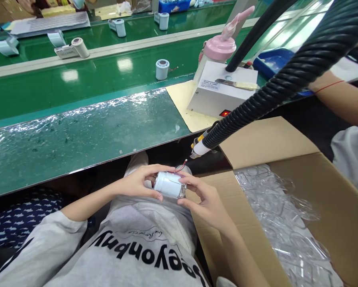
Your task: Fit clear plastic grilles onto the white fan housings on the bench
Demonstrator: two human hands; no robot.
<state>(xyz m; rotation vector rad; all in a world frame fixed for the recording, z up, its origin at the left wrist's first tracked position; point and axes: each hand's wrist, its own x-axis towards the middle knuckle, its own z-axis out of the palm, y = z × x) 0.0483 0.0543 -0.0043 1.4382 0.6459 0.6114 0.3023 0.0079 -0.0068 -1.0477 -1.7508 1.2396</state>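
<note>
Above my lap, both hands grip a pale blue cylindrical housing [167, 183] lying on its side. My left hand [139, 181] closes on its left end, thumb below and fingers above. At the right end, where a transparent plastic piece [182, 190] shows, my right hand [201, 195] pinches with thumb and fingers. Thin red and black wires [181, 166] rise from the housing to a small white connector. Just beyond that connector hangs the white nozzle [200, 148] of a black corrugated hose [274, 93].
An open cardboard box [231, 203] holding transparent plastic pieces [274, 207] stands at my right. A white machine [223, 89] with a lit red switch and a pink-lidded bottle [219, 48] occupy the bench. Similar housings [162, 69] sit on the green conveyor [107, 79]. Another person's arm [343, 93] is at right.
</note>
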